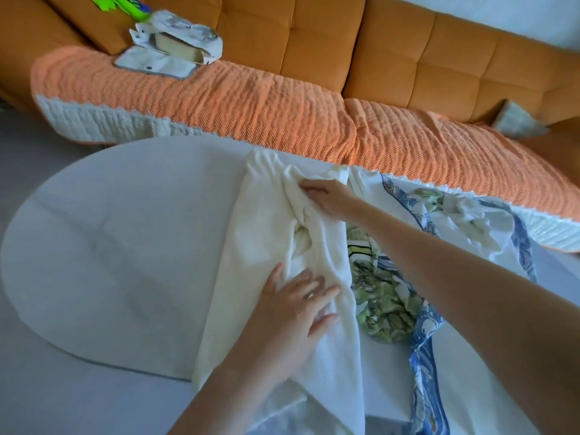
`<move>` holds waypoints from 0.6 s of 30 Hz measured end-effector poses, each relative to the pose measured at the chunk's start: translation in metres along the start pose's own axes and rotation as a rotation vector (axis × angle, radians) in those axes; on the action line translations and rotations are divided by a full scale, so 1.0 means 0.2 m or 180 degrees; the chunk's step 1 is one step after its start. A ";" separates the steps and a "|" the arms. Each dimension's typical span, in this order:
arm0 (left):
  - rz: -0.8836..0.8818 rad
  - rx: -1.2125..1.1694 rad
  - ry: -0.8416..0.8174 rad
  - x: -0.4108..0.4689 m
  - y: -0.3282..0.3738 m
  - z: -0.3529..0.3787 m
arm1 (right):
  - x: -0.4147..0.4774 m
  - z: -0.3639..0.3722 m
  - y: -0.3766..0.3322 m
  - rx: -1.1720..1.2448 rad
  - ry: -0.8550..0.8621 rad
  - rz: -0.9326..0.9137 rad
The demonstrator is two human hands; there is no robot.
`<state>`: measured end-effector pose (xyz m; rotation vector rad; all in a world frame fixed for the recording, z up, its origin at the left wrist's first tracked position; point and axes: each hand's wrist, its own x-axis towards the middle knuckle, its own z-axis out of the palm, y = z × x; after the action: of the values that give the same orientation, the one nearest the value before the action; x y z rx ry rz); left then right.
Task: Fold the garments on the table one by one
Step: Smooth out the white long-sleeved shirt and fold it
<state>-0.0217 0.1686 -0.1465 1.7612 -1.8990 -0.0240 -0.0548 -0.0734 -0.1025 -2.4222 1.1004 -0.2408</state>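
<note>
A cream white knitted garment lies lengthwise on the round white table, bunched along its middle. My left hand rests flat on its near part, fingers spread and straight. My right hand lies on its far part, fingers curled into a fold of the cloth. To the right, partly under my right arm, lies a white garment with blue and green leaf print, crumpled and trailing off the table's near edge.
An orange sofa with a ribbed orange and white cover runs behind the table. On its left end sit a white cloth bag with a book and green items. Grey floor shows at the left.
</note>
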 end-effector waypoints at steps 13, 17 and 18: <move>-0.0071 -0.0124 -0.0138 0.25 -0.08 -0.02 | 0.04 -0.25 0.18 0.1312 0.1218 0.0208; -0.0101 -0.0343 -0.0074 0.24 -0.11 0.03 | 0.04 -0.24 0.32 0.1337 0.0752 0.0360; -0.0132 -0.0358 -0.0004 0.24 -0.11 0.04 | 0.03 -0.22 0.34 0.1337 0.0680 0.0358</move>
<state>-0.0040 0.1193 -0.1433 1.7251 -1.8250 -0.1445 -0.1100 -0.1318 -0.0963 -1.9890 1.1392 -0.6375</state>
